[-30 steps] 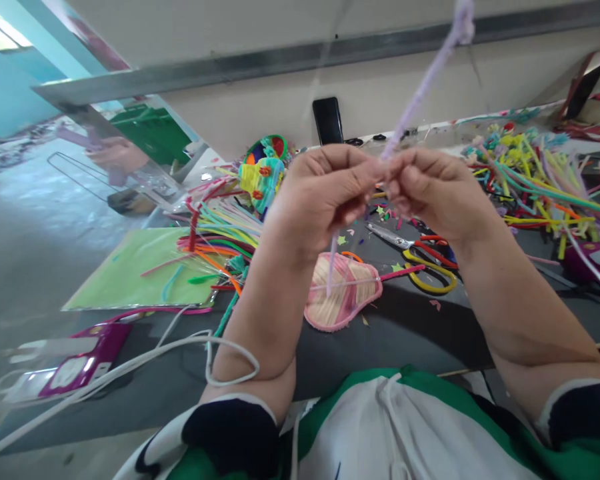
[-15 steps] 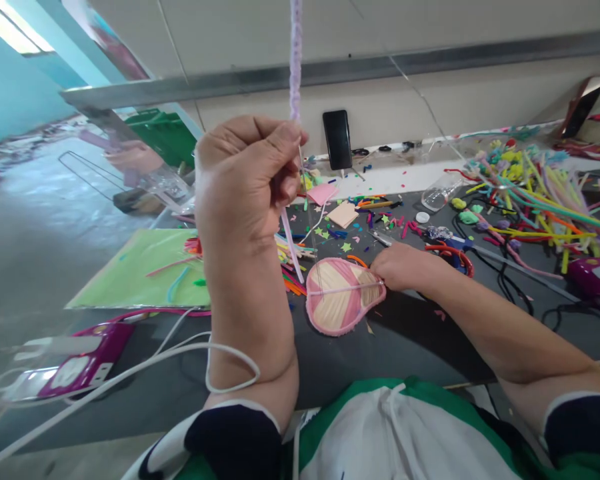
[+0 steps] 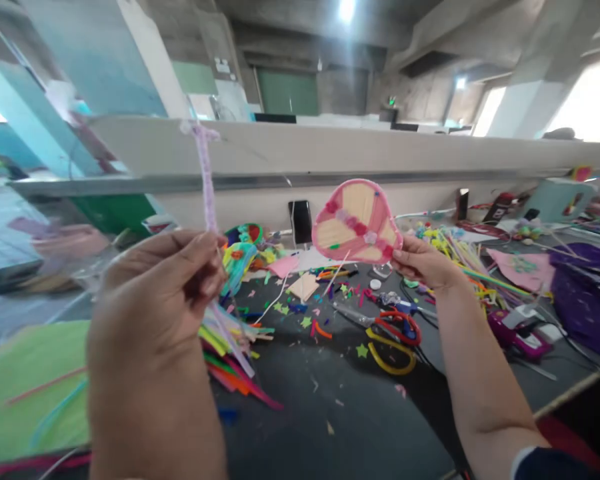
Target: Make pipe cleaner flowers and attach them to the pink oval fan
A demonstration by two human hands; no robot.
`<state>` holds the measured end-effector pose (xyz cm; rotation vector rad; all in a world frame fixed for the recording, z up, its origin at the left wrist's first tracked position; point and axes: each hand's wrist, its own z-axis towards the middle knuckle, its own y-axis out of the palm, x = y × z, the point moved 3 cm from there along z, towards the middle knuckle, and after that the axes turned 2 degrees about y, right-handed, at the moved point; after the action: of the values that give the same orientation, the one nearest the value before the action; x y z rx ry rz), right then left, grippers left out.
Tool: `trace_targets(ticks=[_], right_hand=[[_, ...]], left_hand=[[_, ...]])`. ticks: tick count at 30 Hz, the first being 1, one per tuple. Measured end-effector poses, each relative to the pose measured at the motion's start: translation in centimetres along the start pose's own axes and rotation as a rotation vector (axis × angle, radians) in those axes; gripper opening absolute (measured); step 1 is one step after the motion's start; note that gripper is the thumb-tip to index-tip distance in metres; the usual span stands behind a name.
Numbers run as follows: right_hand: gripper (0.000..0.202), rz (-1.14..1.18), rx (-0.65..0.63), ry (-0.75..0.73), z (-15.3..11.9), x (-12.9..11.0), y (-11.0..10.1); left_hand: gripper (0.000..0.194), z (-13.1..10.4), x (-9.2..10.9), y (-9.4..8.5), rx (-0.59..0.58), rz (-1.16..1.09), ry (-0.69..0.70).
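Note:
My left hand (image 3: 155, 300) is closed, with thumb and fingertips pinching a lilac fuzzy pipe cleaner stick (image 3: 207, 183). The stick points up, with a short crosspiece at its top; a paler lilac tail hangs below my fingers. Held up over the table, my right hand (image 3: 424, 261) grips the narrow end of a flat rounded panel (image 3: 353, 223). This panel has a pink fuzzy rim, cream and pink sections, and a diagonal row of pink and lilac tufts. The two held pieces are apart.
Red-handled scissors (image 3: 393, 327), a yellow bent strip (image 3: 387, 363) and a folded beige piece (image 3: 304, 287) lie on the dark table. Pipe cleaners (image 3: 240, 360) spread near my left wrist. A black phone (image 3: 301, 222) leans at the back; a magenta device (image 3: 520, 333) sits right.
My right hand has lifted the panel off the table and its tufted face now shows. My left hand appears lower and farther left, still pinching the stick. The view has tilted upward.

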<state>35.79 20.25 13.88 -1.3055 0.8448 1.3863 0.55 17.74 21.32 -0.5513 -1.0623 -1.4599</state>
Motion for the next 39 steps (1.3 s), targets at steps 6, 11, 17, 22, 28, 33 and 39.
trace_targets(ticks=[6,11,17,22,28,33,39], right_hand=[[0.017,0.163,-0.093,-0.046,-0.9,-1.6,2.1],[0.013,0.220,-0.136,-0.061,-1.6,-2.0,2.1],[0.013,0.223,-0.139,-0.046,-1.4,-1.8,2.0],[0.011,0.243,-0.153,-0.033,-1.2,-1.6,2.1],[0.011,0.274,-0.182,-0.025,-0.9,-1.2,2.2],[0.012,0.294,-0.195,-0.012,-0.6,-0.8,2.3],[0.015,0.305,-0.198,0.026,-0.4,-0.6,2.5]], left_hand=[[0.014,-0.3,0.0,0.3,0.020,0.007,-0.060],[0.014,-0.4,0.0,0.4,0.020,0.018,-0.019],[0.013,-0.2,0.1,0.2,0.019,0.001,0.007],[0.011,-0.3,0.4,0.1,0.023,-0.020,0.045],[0.010,-0.5,0.4,0.4,0.060,-0.078,0.009],[0.012,-0.4,0.5,0.5,0.050,-0.099,0.036],[0.010,-0.5,0.4,0.7,0.044,-0.106,-0.002]])
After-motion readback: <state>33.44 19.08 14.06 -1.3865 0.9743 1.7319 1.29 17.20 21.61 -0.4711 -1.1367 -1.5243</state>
